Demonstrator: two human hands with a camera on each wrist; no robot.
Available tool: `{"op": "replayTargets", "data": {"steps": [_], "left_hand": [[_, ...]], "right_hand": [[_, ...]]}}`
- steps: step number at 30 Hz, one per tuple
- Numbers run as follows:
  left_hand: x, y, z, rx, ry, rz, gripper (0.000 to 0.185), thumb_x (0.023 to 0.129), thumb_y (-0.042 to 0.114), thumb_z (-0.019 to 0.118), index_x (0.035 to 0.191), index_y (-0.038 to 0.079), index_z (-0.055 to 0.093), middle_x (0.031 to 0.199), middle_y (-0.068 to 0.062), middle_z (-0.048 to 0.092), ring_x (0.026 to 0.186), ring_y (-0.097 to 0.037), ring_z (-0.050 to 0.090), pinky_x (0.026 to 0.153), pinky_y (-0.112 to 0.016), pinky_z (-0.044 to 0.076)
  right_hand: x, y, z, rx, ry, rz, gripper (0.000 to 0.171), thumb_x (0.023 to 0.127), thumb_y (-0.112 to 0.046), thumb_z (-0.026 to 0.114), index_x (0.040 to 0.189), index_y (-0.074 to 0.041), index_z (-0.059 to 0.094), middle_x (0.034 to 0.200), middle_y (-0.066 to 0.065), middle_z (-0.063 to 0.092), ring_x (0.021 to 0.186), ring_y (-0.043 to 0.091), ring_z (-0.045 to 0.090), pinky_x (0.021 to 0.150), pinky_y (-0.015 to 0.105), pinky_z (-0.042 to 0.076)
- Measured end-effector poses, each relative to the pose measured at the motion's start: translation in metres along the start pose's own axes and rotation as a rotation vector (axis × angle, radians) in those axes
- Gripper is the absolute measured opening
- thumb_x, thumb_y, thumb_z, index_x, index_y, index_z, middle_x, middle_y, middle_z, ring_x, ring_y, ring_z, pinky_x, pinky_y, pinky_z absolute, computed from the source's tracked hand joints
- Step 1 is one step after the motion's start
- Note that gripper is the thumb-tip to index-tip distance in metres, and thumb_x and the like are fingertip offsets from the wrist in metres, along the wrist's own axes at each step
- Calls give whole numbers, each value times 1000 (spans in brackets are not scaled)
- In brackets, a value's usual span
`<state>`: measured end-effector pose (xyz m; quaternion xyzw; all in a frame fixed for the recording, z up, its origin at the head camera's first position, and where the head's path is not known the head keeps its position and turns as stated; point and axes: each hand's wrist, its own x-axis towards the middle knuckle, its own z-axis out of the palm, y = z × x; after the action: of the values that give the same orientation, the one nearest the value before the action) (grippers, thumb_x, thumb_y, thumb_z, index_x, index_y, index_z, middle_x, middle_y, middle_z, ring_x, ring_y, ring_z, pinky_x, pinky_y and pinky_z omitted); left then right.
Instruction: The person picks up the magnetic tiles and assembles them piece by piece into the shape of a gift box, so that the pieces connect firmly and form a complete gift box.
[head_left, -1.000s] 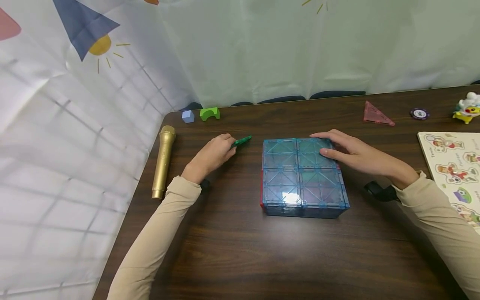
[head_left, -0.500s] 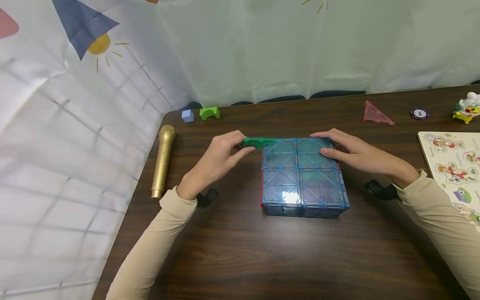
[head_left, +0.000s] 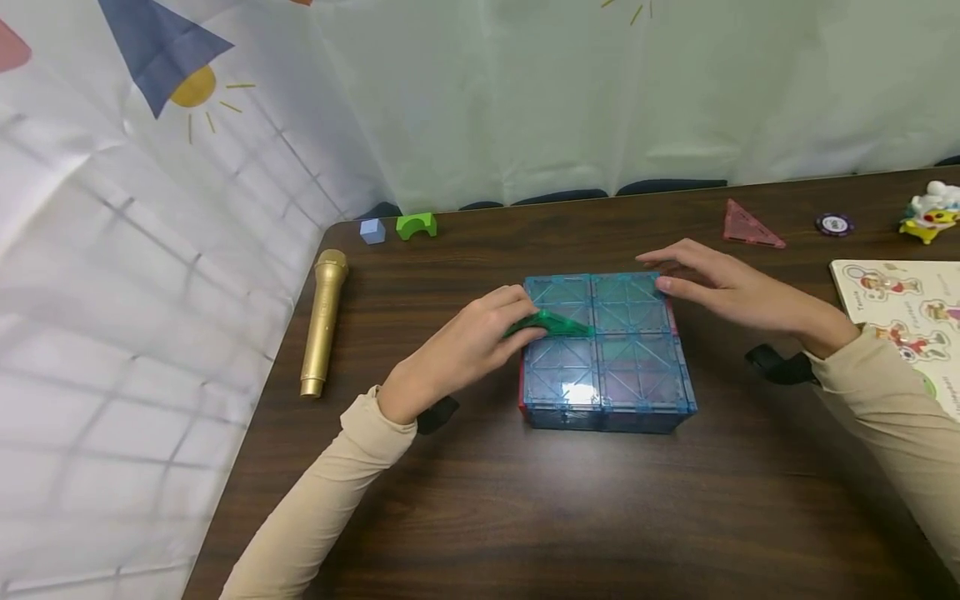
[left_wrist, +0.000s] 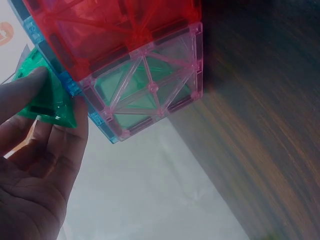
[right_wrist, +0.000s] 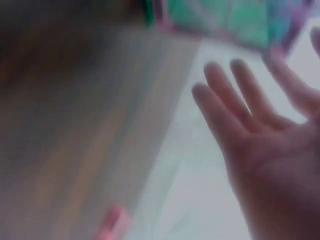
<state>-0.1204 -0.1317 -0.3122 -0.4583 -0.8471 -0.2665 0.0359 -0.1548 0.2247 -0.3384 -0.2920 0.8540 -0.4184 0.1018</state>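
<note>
A low box (head_left: pixel 637 371) built of see-through magnetic tiles stands on the table, its top made of several blue squares. My left hand (head_left: pixel 468 346) pinches a green magnetic tile (head_left: pixel 558 323) between thumb and fingers, over the left part of that top. Whether the tile touches the box I cannot tell. In the left wrist view a red tile (left_wrist: pixel 115 30) and a pink tile (left_wrist: pixel 152 82) form the box's side. At the back right corner is my right hand (head_left: pixel 738 287), holding nothing; its fingers look fairly straight in the blurred right wrist view.
A gold microphone (head_left: pixel 324 323) lies at the left edge. Along the back are a blue cube (head_left: pixel 372 232), a green arch block (head_left: pixel 416 225), a pink triangle tile (head_left: pixel 750 227), a poker chip (head_left: pixel 834 223) and a small figurine (head_left: pixel 930 215). A picture board (head_left: pixel 900 304) lies right.
My left hand has carried the green tile from the table, rightward and over the box top. My right hand has drawn slightly right, off the top's back right corner.
</note>
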Motion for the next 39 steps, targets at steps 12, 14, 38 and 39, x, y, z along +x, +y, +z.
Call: {"op": "replayTargets", "data": {"steps": [12, 14, 38, 39], "left_hand": [[-1, -1, 2, -18, 15, -1, 10, 96, 2, 75, 103, -4, 72, 97, -9, 63, 86, -18, 58, 77, -28, 58], [-1, -1, 3, -22, 18, 1, 10, 96, 2, 75, 103, -4, 72, 96, -10, 63, 86, -18, 58, 77, -28, 58], [-1, 2, 3, -26, 5, -34, 13, 96, 4, 75, 106, -4, 73, 99, -10, 64, 88, -18, 58, 81, -21, 56], [-1, 2, 3, -29, 7, -36, 13, 96, 4, 75, 106, -4, 73, 99, -10, 64, 88, -18, 58, 81, -21, 56]], "right_hand": [[6, 66, -71, -400, 103, 240, 52, 104, -10, 64, 147, 13, 45, 150, 46, 28, 136, 64, 30, 105, 78, 29], [9, 79, -75, -422, 51, 279, 58, 104, -10, 64, 150, 16, 39, 153, 49, 20, 140, 67, 23, 108, 79, 25], [18, 98, -71, -627, 136, 262, 42, 114, -14, 41, 136, 21, 50, 122, 50, 56, 103, 67, 58, 86, 73, 48], [17, 98, -72, -631, 155, 270, 41, 113, -13, 41, 137, 20, 50, 120, 50, 56, 101, 67, 59, 83, 73, 49]]}}
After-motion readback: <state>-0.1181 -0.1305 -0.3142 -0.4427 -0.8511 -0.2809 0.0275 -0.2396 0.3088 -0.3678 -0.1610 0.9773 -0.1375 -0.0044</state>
